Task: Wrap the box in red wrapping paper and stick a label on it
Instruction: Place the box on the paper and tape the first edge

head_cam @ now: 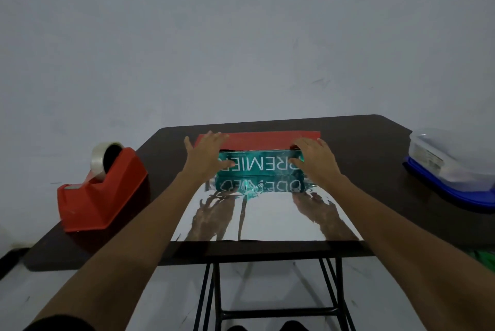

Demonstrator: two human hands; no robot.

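A teal box [261, 163] with white lettering lies on a sheet of wrapping paper spread silver side up [265, 218] on the dark table [361, 159]. The paper's far edge is folded toward the box and shows its red side [263, 138]. My left hand [205, 155] lies flat with straight fingers over the box's left end and the red flap. My right hand [317, 158] lies flat over the right end in the same way. The mirror-like sheet reflects the box and both hands.
A red tape dispenser [100, 194] with a roll of clear tape [103, 159] stands at the table's left. A clear plastic container on a blue lid [452, 167] sits at the right edge. A grey wall is behind; folding legs below.
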